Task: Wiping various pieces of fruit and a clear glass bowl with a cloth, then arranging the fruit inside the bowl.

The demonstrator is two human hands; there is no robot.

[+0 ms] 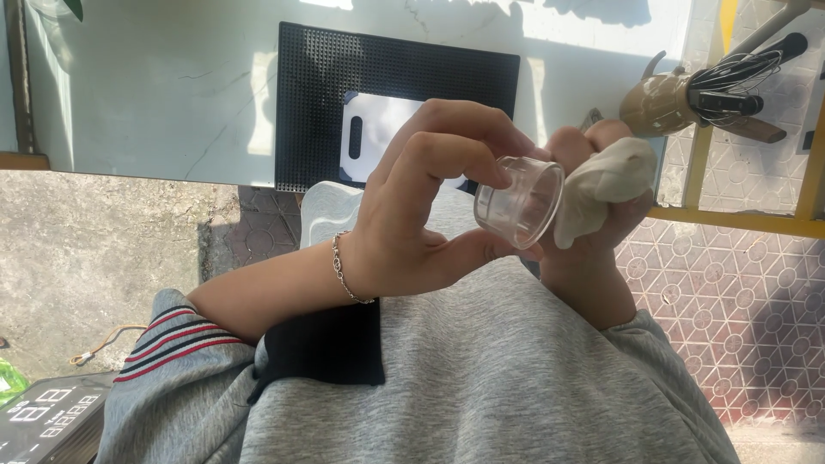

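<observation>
My left hand grips a small clear glass cup by its base and side, the open mouth turned to the right. My right hand is closed around a crumpled beige cloth, which is pressed against the cup's rim. A thin chain bracelet sits on my left wrist. Both hands are held in front of my grey sweater, above the counter edge.
A black dotted rubber mat lies on the pale marble counter, with a white cutting board on it. At the right, a tan holder carries a whisk and dark-handled utensils. Patterned tiles cover the floor on the right.
</observation>
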